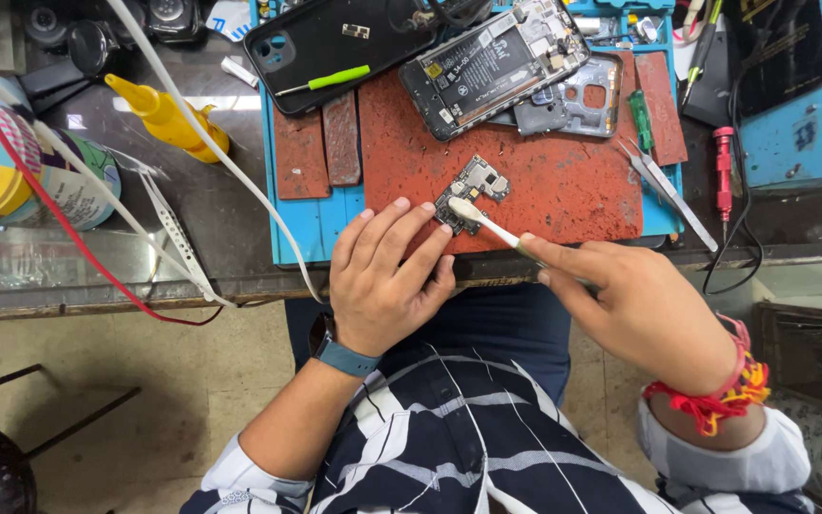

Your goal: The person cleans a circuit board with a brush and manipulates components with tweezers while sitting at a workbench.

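Note:
A small phone circuit board point(476, 187) lies on a worn red mat point(563, 181). My left hand point(387, 276) rests at the mat's near edge, fingertips pressing the board's near side. My right hand point(635, 309) grips a white brush point(485, 224) by its handle, and the bristle end sits on the board. An opened phone point(492, 62) with its battery showing lies at the mat's far edge, beside a grey metal phone frame point(573, 100).
A black phone back cover point(330, 38) with a green tool on it lies far left of the mat. A yellow squeeze bottle point(168, 119), tweezers point(668, 195), a red screwdriver point(723, 167) and white and red cables point(192, 133) lie around the blue work mat point(311, 224).

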